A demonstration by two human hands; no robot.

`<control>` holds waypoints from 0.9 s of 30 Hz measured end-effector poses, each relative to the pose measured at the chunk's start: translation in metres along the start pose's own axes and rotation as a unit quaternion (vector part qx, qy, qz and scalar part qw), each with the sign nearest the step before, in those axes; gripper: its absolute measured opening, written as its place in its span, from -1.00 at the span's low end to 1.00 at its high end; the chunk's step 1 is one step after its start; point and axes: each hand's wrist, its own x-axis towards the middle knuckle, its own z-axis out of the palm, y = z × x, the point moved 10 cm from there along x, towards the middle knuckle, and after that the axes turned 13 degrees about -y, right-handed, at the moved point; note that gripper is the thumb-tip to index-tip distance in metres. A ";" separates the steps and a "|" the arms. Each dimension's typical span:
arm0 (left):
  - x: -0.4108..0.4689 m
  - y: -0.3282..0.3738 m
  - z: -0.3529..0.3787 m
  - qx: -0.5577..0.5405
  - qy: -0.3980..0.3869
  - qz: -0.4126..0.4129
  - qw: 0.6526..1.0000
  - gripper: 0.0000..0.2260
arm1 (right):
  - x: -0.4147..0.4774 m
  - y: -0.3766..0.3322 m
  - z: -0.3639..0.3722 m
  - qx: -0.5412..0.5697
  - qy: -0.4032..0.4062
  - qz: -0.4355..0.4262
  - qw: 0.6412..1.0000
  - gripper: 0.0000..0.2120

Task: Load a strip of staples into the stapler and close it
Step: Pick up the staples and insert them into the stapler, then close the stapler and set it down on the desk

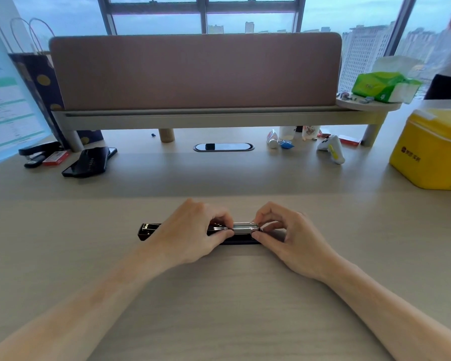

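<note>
Stapler (216,232) sits flat on the desk (219,308), well in front of the cable slot (223,147) and roughly in line w/ it. Opened out, long axis running left-right across the view. Dark lid end pokes out past the left hand, on the side away from the yellow box (432,149).

Left hand (190,230) lies over the mid-body, thumb and fingers pinched narrow on the metal channel, holding it down. Right hand (289,238) pinches narrow at the channel's other end, fingertips (257,223) right on the silver strip of staples (245,227). Can't tell if the strip is fully seated or just resting on the rail; fingers cover the ends.

Key relation: strip lies between the two grips, parallel w/ the stapler's long axis. Right hand is nearer the strip's free end, so any push along the rail looks like its job; left is the anchor.

Looks: black body, shiny chrome rail, strip pale silver and straight, no visible bend. Small part, slippery-looking.

My read: loading step is in hand, closing not yet done. Lid must swing over from the left end, so the left hand probably has to shift first.

A second stapler (37,152) and a red staple box (55,157) lie far left of the slot, untouched.
</note>
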 end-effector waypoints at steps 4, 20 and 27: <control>0.000 -0.001 0.000 -0.005 -0.003 -0.004 1.000 -0.91 | 0.000 0.000 0.000 -0.004 0.002 0.002 1.000 -0.80; -0.027 -0.052 -0.023 0.012 -0.145 -0.052 0.988 -0.81 | 0.003 0.008 0.001 0.001 0.004 0.016 1.000 -0.82; -0.010 -0.026 -0.030 0.186 -0.223 -0.041 0.956 -0.79 | 0.003 0.006 0.001 -0.004 0.007 0.002 1.000 -0.86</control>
